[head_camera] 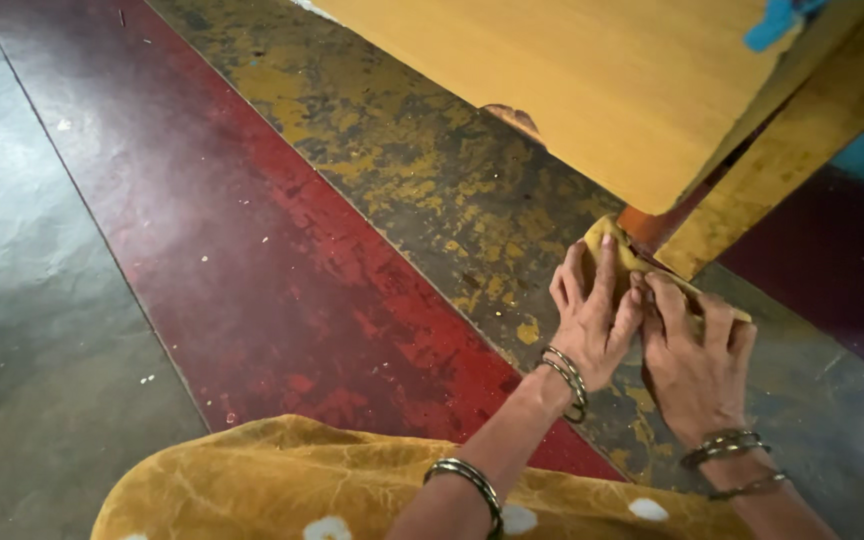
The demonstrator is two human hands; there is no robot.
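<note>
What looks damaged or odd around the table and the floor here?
The table top has a chipped lower edge showing dark wood. The yellow floor paint is worn patchy. Both hands, left hand and right hand, press a yellow cloth against the table leg.

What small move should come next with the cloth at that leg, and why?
Probably draw the cloth a little further around the orange leg under the wooden table. Both the left hand and right hand press the yellow cloth low on the leg, near the floor, and it covers only the near side. The far side is hidden.
</note>
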